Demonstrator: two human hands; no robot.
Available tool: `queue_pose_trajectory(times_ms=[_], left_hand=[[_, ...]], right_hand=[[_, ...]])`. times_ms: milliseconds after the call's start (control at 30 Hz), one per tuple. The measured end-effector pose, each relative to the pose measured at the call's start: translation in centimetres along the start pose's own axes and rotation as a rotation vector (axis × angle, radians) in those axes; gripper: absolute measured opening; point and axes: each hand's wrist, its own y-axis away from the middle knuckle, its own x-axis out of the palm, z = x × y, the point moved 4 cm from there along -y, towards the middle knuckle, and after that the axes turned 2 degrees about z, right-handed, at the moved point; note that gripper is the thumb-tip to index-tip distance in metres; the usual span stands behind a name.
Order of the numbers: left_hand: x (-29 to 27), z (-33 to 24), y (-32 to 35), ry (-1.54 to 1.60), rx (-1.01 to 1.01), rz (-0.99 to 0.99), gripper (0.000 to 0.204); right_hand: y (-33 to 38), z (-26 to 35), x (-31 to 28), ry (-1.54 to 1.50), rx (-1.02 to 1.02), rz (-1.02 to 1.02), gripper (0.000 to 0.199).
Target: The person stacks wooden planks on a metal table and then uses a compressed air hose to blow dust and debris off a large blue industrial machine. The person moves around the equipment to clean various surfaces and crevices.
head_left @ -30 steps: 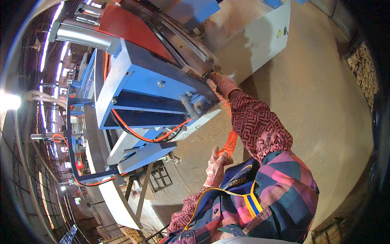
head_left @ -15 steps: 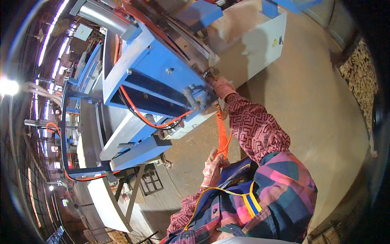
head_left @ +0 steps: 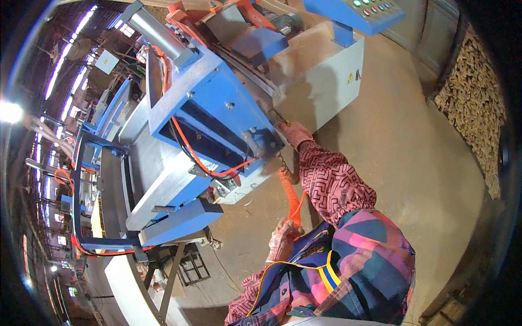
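Observation:
My left hand [head_left: 282, 240], in a pale pink knitted glove, is closed around an orange coiled hose [head_left: 292, 202] in front of my apron. The hose runs up toward the corner of a blue machine frame [head_left: 209, 103]. My right arm, in a pink patterned sleeve, stretches out to that machine. At its end my gloved right hand [head_left: 296, 134] is closed beside the frame's corner. A thin dark piece sticks out past its fingers toward the machine bed, but I cannot make out what it is.
A blue control panel [head_left: 370, 12] with lit buttons stands above a white cabinet [head_left: 331, 81] at the far side. Stacked wood pieces [head_left: 473, 103] lie at the right. A metal cylinder [head_left: 155, 30] tops the machine, and a black frame [head_left: 79, 190] juts out at the left.
The whole view has shifted, bringing the control panel and more of the wood stack into sight. My right hand stays at the machine's corner, and my left hand still grips the hose.

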Motion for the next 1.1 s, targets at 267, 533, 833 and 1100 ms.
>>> queue_pose_trajectory(times_ms=[267,533,833,1100], left_hand=[[1.7,-2.8,-6.1,-0.238,0.025,0.011,0.034],[4.6,-6.8,-9.4,-0.074,0.066,-0.147,0.033],[6.1,-9.9,-8.7,-1.185,0.362,-0.178,0.031],[3.7,-7.4,-9.8,0.048,-0.036,-0.132,0.042]], right_hand=[[-9.5,3.2,5.2,0.277,-0.279,0.051,0.053],[-21.6,0.6,10.7,0.738,-0.233,0.090,0.040],[-26.1,0.9,12.4,0.848,-0.220,0.124,0.039],[-27.1,0.1,13.2,0.894,-0.206,0.135,0.039]])
